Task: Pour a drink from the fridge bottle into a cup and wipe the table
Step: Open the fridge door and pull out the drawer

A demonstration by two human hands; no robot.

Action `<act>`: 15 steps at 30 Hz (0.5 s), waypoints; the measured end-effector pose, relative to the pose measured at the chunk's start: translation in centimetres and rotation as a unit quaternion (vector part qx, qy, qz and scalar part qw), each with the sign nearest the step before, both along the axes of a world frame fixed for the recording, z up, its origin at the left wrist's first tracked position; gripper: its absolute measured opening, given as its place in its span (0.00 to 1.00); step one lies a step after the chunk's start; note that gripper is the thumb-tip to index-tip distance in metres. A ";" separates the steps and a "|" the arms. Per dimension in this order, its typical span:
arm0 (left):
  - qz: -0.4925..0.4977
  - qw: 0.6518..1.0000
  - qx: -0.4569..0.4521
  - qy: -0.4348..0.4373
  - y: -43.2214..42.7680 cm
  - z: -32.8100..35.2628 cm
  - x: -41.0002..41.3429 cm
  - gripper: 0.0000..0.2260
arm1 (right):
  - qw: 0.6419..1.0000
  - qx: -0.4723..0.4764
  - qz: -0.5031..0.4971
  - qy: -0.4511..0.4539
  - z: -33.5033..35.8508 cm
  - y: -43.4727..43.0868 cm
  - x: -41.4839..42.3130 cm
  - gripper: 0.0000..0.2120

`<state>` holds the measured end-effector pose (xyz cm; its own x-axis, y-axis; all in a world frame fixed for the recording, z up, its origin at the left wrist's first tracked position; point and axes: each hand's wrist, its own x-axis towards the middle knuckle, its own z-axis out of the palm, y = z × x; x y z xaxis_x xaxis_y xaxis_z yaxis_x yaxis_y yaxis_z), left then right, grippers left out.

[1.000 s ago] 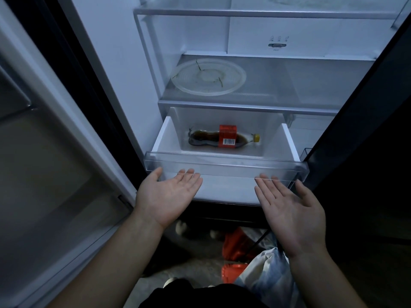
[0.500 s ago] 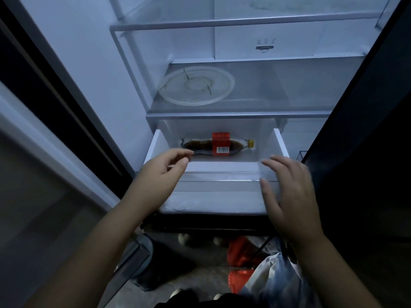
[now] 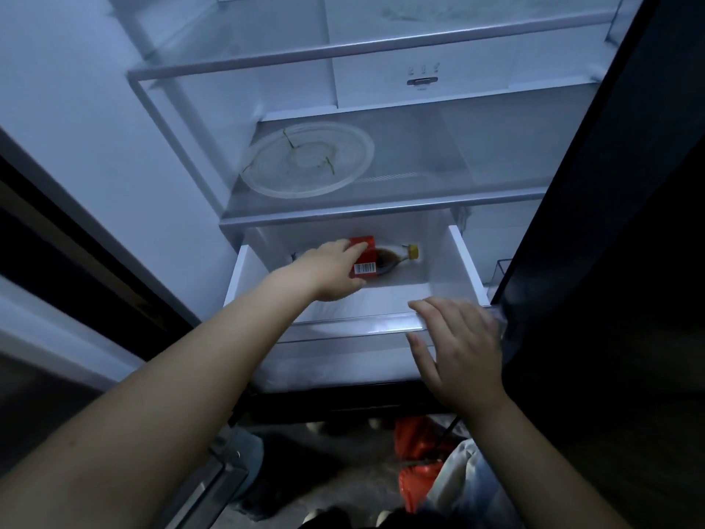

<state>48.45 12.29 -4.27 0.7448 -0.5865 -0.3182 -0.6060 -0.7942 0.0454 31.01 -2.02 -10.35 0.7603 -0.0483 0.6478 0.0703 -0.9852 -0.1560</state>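
The bottle (image 3: 385, 258) lies on its side at the back of the white fridge drawer (image 3: 462, 261), near the middle of the back wall, with its yellow cap (image 3: 412, 251) pointing to the right and dark brown drink pooled along its lower side. A red label (image 3: 367, 257) wraps its middle; on it is a small white patch with a black barcode, and no other writing on it can be read. The left hand (image 3: 331, 272) reaches into the drawer and grasps the bottle at the label, the fingers curled over its top and the thumb low against its near side, hiding the bottle's left end. The right hand (image 3: 459, 351) is released, fingers spread and relaxed at the right end of the drawer's clear front rim; it is blurred, so I cannot tell whether it touches the rim. The drawer stands open under a glass shelf (image 3: 450, 158), and on the left half of that shelf sits a round clear plastic plate (image 3: 311, 159) with a few thin green scraps on it. On the fridge's back wall above is a small control panel (image 3: 422, 80) with three tiny marks too small to read. The fridge's inside is white and dimly lit; a dark door (image 3: 618, 242) fills the right edge of the view. Below the drawer, on a grey floor (image 3: 343, 486), lie orange bags (image 3: 417, 446) and a white bag (image 3: 467, 490), touching one another.
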 end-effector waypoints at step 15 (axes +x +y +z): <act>-0.029 0.999 0.030 -0.007 -1.6 -6.8 5.4 0.38 | 1.000 -0.003 -0.002 0.003 -0.5 -0.1 0.2 0.21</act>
